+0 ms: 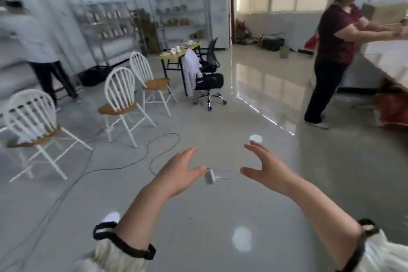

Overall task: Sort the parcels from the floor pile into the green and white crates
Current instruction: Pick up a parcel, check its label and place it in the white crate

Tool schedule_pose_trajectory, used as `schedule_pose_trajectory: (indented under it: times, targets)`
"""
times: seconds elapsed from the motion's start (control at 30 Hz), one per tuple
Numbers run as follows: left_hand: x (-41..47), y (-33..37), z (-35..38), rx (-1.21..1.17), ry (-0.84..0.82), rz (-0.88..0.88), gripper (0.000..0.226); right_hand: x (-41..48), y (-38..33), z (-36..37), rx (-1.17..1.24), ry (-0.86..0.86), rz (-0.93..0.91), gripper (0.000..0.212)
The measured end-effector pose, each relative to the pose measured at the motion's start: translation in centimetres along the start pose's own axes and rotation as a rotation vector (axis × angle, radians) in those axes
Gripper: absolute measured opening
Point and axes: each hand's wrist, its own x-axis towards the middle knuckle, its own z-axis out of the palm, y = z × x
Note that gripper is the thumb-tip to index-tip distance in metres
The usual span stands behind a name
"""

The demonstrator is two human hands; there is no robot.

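- L hand: left hand (176, 172) out in front, just left of the white plug block (210, 176) on the floor (220, 210). Grip spread, fingers straight, holding nothing.
- R hand: right hand (269, 170) just right of the plug block, facing the left one across it. Grip spread too, fingers slightly bent, nothing in it.
- Both hands hover above the floor; neither touches the block as far as I can see.
- Task's things: no parcels, no floor pile, no green and white crates anywhere in view. Can't say where they lie; must be outside what's seen.
- Progress, my judgement: can't count what's sorted or left. Empty hands w/ nothing carried suggest a gap between parcels, e.g. heading to fetch one. Whole pile may or may not remain.
- Next move prob. needs a turn toward pile or crates first.
- Other stuff, all beyond the plug block: black cable (163, 139) looping off left of it; white spindle chairs (120, 93) further left; black office chair (208, 81) straight beyond, pale garment over its back.
- Person in dark red top (333, 35) far beyond and right of the block, arms out at a surface; what they handle is blurred.
- Another person (33, 35) far left, back turned, blurred.
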Motion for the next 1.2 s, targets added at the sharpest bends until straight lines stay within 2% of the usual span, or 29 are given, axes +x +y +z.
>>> schedule_pose_trajectory:
  times: [0.13,0.3,0.6,0.73,0.87,0.97,1.2]
  targets:
    - [-4.9,-9.5,-6.0,-0.023,0.153,-0.192,0.067,4.7,-8.1,8.5,-0.001,-0.172,-0.172,0.071]
    - [-11.9,-17.7,-10.8,-0.11,0.338,-0.411,0.067,7.7,-16.7,17.3,-0.004,-0.39,-0.351,0.073]
    - [-22.7,-27.4,-15.4,-0.222,0.661,-0.81,0.063,12.3,-28.5,30.6,-0.019,-0.79,-0.644,0.071]
    - [-27.5,-30.0,-15.8,-0.258,0.798,-1.028,0.065,13.8,-32.8,35.7,-0.027,-0.968,-0.72,0.067]
    - [-31.0,-32.5,-15.3,-0.316,0.873,-1.186,0.069,14.4,-36.7,41.2,-0.029,-1.1,-0.773,0.065]
    - [-32.5,-35.2,-14.8,-0.283,0.883,-1.262,0.071,13.8,-38.3,44.8,-0.017,-1.161,-0.74,0.063]
    - [-32.1,-45.7,-15.0,-0.38,0.802,-1.269,0.061,14.5,-40.5,53.1,-0.048,-1.2,-0.655,0.063]
